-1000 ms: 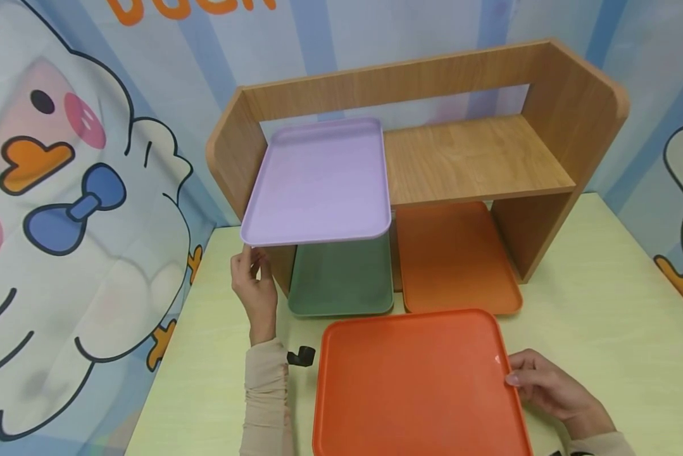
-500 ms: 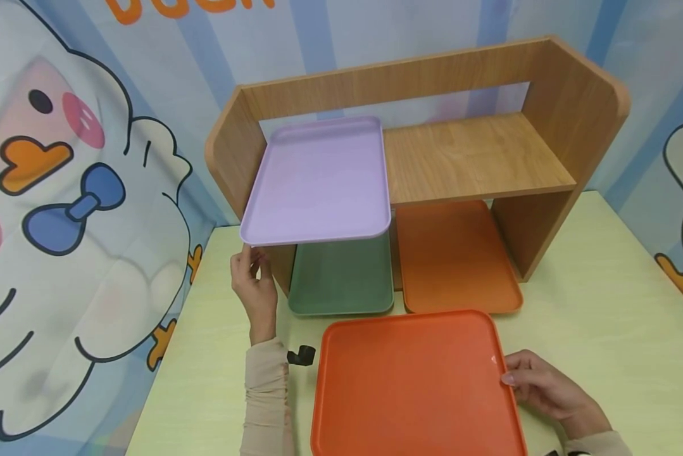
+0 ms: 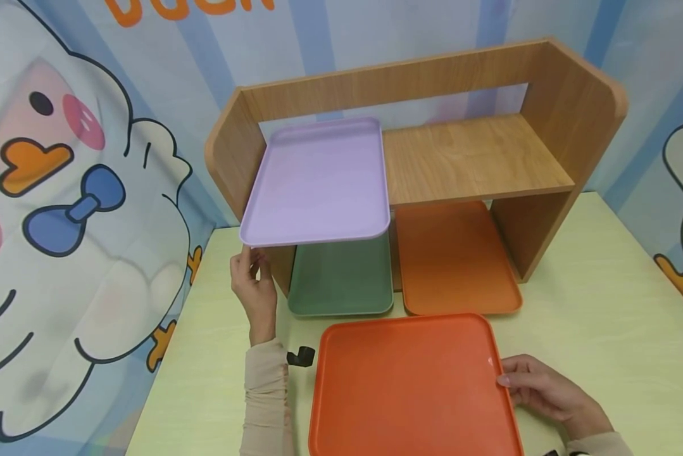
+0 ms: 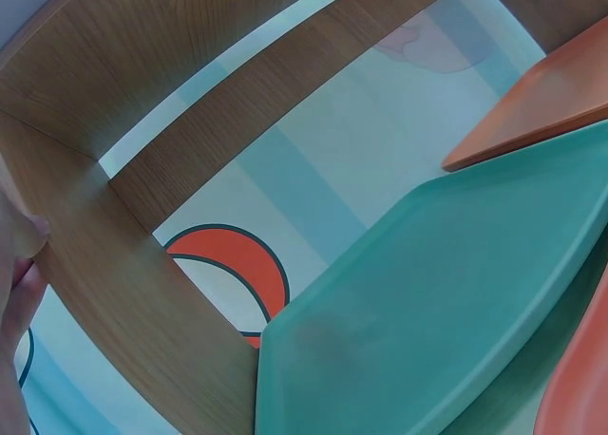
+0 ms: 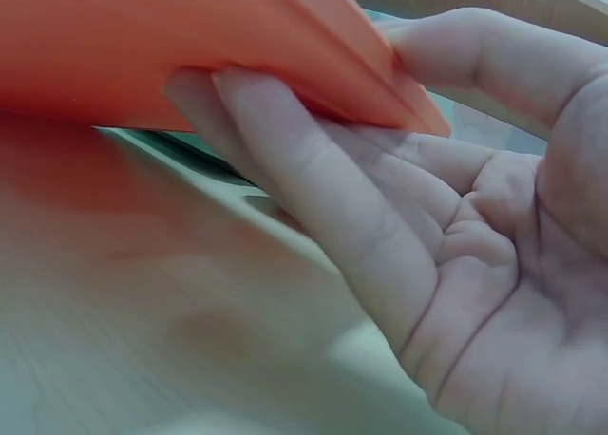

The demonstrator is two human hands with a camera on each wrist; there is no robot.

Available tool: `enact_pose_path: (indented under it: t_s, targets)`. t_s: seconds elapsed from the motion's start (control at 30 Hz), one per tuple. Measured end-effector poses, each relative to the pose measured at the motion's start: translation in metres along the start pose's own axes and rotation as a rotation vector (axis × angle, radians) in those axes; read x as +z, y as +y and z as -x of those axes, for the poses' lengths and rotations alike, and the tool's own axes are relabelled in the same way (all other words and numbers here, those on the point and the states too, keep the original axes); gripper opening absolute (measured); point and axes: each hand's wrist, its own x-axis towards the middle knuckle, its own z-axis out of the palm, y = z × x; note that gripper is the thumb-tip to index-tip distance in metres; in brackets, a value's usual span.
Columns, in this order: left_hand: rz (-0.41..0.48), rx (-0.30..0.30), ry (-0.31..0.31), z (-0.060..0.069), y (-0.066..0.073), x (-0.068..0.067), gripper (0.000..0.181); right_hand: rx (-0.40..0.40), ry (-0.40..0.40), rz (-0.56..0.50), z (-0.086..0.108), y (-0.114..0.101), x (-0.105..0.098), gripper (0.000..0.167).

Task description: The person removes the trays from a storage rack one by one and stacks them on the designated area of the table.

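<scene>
My right hand (image 3: 549, 389) holds a red-orange tray (image 3: 409, 386) by its right rim, thumb on top. In the right wrist view its fingers (image 5: 323, 179) lie under the tray (image 5: 218, 46), which is raised off the table at that side. My left hand (image 3: 254, 285) pinches the front edge of the left side panel of a wooden desk shelf (image 3: 478, 158), just below the corner of a lavender tray (image 3: 321, 180). Only part of this hand (image 4: 19, 274) shows in the left wrist view. The lavender tray lies on the upper board, overhanging its front.
Below the board, a green tray (image 3: 342, 278) lies in the left compartment and an orange tray (image 3: 456, 259) in the right; both jut out in front. A pale yellow-green table (image 3: 614, 304) bears everything. A cartoon duck backdrop (image 3: 90, 266) stands behind and left.
My right hand and the red-orange tray have shifted slightly to the left. The left hand, the shelf and the other trays stay where they were.
</scene>
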Motion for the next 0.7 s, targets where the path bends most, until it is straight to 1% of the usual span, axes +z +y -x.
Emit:
enact_pose_path:
  t_s: [0.13,0.3,0.37,0.47,0.57,0.7]
  targets:
    - [0.001,-0.003,-0.003,0.0001,-0.0006,0.0001,0.051,0.034,0.031,0.014,0.003,-0.0012,0.0006,0.046]
    - [-0.015,-0.003,-0.002,-0.0001,-0.0002,0.0004,0.052,0.056,-0.016,-0.006,0.0045,-0.0021,-0.0009,0.045]
    - [-0.019,-0.001,-0.001,-0.0003,0.0004,0.0001,0.051,0.072,-0.017,0.001,0.0052,-0.0026,-0.0013,0.045]
    - [-0.021,-0.001,0.0,-0.0004,0.001,0.0001,0.051,0.101,0.012,0.038,0.0063,-0.0041,-0.0007,0.043]
    - [-0.019,0.001,0.001,-0.0006,0.0005,0.0001,0.051,0.152,0.064,0.071,0.0071,-0.0066,-0.0002,0.041]
    - [-0.027,-0.002,-0.002,-0.0006,-0.0005,0.0001,0.052,0.2,0.126,0.127,0.0077,-0.0091,-0.0009,0.039]
